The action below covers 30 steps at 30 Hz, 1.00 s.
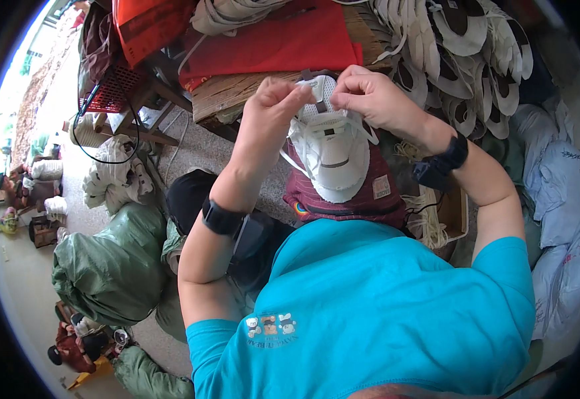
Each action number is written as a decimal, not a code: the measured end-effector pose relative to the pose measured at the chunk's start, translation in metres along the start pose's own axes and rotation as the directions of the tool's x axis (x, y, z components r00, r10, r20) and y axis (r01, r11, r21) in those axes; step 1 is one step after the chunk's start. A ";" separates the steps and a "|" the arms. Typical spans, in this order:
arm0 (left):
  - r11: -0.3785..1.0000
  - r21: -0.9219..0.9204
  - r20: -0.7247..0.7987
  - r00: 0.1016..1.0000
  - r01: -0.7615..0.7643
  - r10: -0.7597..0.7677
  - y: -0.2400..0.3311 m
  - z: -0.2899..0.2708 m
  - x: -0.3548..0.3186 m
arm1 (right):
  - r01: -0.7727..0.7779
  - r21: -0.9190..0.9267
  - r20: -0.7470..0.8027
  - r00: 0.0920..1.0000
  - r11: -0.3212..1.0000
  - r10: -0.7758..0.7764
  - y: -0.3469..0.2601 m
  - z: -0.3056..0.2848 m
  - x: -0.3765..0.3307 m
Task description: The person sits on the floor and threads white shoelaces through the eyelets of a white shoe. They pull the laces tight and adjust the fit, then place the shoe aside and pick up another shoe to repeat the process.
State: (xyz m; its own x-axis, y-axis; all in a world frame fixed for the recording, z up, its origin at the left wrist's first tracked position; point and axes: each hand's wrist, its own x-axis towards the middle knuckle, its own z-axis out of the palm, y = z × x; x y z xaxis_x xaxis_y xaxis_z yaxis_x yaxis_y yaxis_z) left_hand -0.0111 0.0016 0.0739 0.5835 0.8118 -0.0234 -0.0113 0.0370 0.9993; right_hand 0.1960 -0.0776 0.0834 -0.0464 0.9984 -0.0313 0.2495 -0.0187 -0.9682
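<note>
A white shoe upper [333, 163] lies toe toward me on a maroon cloth [386, 176] over my lap. Its tongue [318, 90], marked by a dark strip, points away from me between my hands. My left hand [278, 100] is closed in a pinch at the tongue's left edge. On the right side my right hand [363, 93] also pinches, fingertips close to the tongue. What sits between the fingertips is too small to make out. A loose white lace [372, 136] loops out beside the shoe below my right hand.
Ahead stands a wooden bench [220, 100] with red cloth [276, 50] on it. More pale shoe uppers [466, 60] hang in bundles at the far right. A box of white cords [446, 216] is by my right elbow. Green sacks [114, 263] and seated people [77, 349] are left.
</note>
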 end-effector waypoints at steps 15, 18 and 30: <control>0.822 0.526 -0.077 0.950 -0.218 0.301 -0.035 -0.001 -0.020 | 0.345 -0.897 0.152 0.827 0.276 -0.541 0.000 0.017 0.006; 0.812 0.570 -0.095 0.971 -0.127 0.219 -0.027 0.010 -0.023 | 0.315 -0.934 0.194 0.842 0.166 -0.503 -0.002 0.021 0.004; 0.800 0.595 -0.106 0.980 -0.073 0.169 -0.032 0.013 -0.018 | 0.090 -0.716 -0.088 0.972 0.692 -0.218 0.007 0.028 0.012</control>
State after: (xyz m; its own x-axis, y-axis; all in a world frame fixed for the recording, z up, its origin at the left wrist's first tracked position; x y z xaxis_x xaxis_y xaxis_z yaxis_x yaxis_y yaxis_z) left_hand -0.0106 -0.0224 0.0425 0.4835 0.8637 0.1425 0.4313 -0.3767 0.8198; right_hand 0.1697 -0.0670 0.0692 -0.0145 0.9792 0.2022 0.8609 0.1151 -0.4956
